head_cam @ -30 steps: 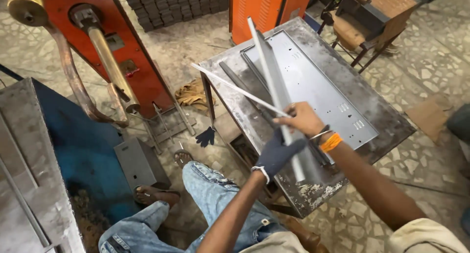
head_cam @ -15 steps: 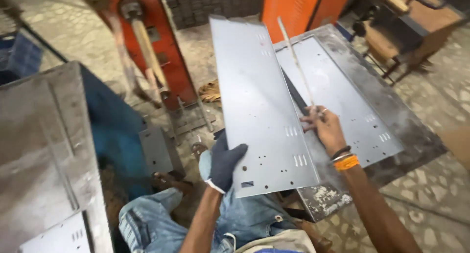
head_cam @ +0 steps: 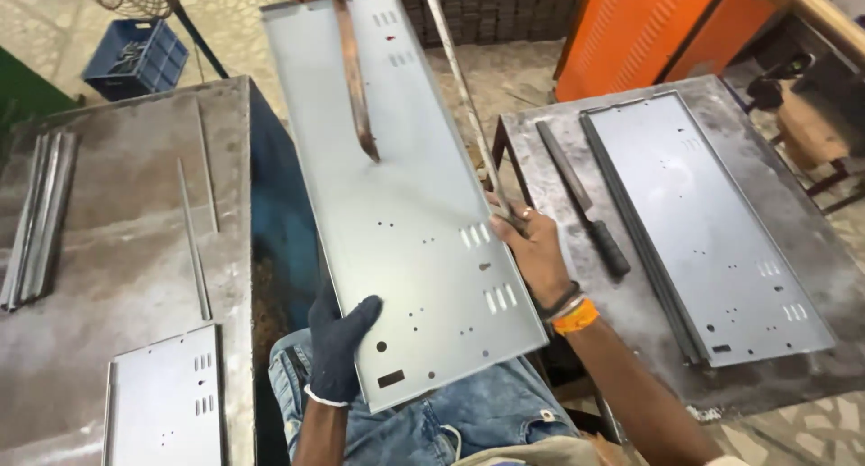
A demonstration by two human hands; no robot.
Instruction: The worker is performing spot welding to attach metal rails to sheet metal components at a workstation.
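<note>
Denim [head_cam: 450,421] nearest, across the lap. Just above it, dark-gloved left hand [head_cam: 338,340], clamped with thumb on top on the near left edge of a long pale-grey sheet-metal panel with punched holes and slots [head_cam: 405,205]. Further along, bare right hand [head_cam: 532,250], closed on the panel's right edge and pinching a thin straight metal rod [head_cam: 464,96] against it. Panel itself carried across since a second earlier: then raised on edge over the grey steel table on the right [head_cam: 811,241], half a second later turned face-up, now held flat over the lap between the two tables. Beyond the hands, far half slid beneath a copper-coloured welding arm [head_cam: 356,87], its tip at or just above the sheet; contact impossible to tell. To the right, a matching grey panel [head_cam: 712,223] and a dark bar with a handle [head_cam: 581,200], left lying on that table. Farthest off, a blue plastic crate [head_cam: 135,56] and an orange metal cabinet [head_cam: 649,33].
</note>
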